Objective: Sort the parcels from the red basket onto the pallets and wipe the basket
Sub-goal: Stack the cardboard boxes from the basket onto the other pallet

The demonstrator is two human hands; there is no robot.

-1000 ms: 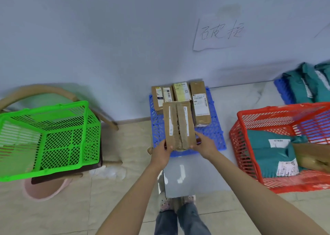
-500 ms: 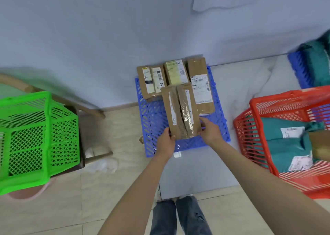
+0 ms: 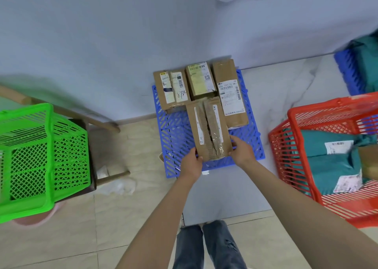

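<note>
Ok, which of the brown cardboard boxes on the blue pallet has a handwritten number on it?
The far-left brown cardboard box in the back row of the blue plastic pallet; black handwriting on its white label. The others carry only printed labels.

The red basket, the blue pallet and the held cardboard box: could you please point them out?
red basket (image 3: pixel 294 113): head view, rear rim.
blue pallet (image 3: pixel 173 134): head view, bare grid.
cardboard box (image 3: pixel 206 125): head view, top face.

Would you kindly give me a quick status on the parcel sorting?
Left hand and right hand both gripping the cardboard parcel over the blue pallet. Three boxes already there. Red basket still holds teal parcels. Nothing blocking.
</note>
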